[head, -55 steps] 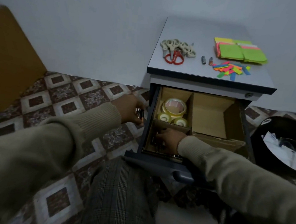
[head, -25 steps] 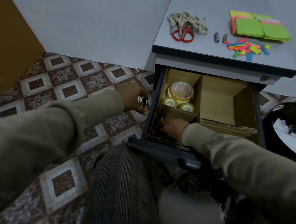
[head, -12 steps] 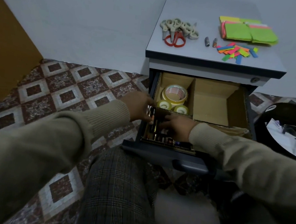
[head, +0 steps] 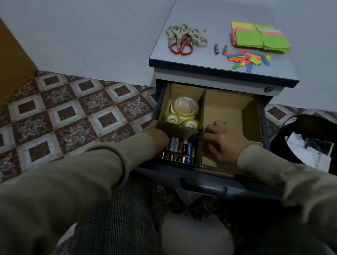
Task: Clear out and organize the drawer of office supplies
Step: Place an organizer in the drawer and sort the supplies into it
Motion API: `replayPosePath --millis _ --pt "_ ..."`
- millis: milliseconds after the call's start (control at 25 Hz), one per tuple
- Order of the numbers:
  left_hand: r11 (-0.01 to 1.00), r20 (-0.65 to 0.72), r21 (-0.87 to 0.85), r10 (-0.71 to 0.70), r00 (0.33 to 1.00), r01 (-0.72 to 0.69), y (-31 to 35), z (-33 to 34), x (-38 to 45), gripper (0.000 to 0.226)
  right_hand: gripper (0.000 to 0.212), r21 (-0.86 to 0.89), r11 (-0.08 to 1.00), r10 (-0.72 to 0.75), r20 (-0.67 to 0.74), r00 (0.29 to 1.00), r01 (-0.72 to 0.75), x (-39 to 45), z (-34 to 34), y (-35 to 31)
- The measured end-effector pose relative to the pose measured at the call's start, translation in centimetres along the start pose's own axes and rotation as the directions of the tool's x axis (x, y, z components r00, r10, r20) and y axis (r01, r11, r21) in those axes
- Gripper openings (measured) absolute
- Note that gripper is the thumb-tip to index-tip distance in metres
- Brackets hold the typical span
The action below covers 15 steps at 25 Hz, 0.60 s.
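Open drawer (head: 203,184), batteries (head: 179,150) between hands, left (head: 157,135) grip unclear, right (head: 224,142) seemingly loose, empty.

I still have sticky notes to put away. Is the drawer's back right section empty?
Empty as far as shown: the back right section shows only bare cardboard; the right hand covers its front edge.

The left hand (head: 156,134) hides part of the batteries (head: 179,150), and its fingers seem tucked out of sight.

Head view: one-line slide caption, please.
Both hands in the open drawer, batteries sorted beside tape rolls.
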State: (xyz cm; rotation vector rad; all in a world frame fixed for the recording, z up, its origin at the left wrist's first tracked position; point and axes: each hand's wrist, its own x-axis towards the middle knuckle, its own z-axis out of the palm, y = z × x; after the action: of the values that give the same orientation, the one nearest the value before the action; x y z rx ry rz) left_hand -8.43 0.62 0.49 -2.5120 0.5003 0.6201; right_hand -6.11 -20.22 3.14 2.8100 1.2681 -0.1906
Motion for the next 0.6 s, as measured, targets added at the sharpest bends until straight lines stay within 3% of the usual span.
replayPosePath --millis 360,600 --pt "0.994 -0.043 0.105 0.031 0.999 -0.026 -0.7 0.4 1.0 0.035 0.034 -0.04 0.998 -0.041 -0.018 0.999 0.04 0.1 0.0 -0.9" --pt "0.993 -0.339 -0.116 -0.022 0.941 -0.018 -4.0 0.2 -1.0 0.038 0.036 -0.016 0.987 -0.158 0.055 0.986 0.159 2.8 0.0 -3.2"
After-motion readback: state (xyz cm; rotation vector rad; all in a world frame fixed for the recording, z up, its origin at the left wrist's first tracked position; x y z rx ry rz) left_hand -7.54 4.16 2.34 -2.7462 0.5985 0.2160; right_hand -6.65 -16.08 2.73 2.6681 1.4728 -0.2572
